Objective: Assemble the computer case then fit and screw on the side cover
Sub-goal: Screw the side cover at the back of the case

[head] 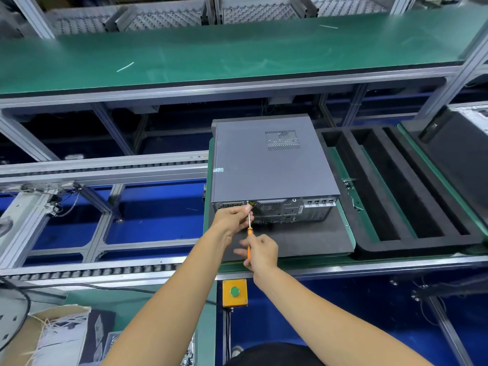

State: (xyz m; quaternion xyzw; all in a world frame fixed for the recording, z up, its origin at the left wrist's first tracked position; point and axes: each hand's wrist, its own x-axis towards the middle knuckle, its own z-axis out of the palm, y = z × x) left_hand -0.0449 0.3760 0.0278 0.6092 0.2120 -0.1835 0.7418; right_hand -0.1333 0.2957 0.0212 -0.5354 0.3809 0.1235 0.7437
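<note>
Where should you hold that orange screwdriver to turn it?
Hold the screwdriver by its orange handle, coming from the near end, as the right hand does. Its thin metal shaft points away into the computer case, and the left hand steadies it.

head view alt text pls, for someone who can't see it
A person's right hand holds an orange-handled screwdriver to a screw at the top rear edge of a grey computer case, while the left hand steadies the shaft near its tip. The case lies on a dark mat beside an empty black foam tray.
</note>
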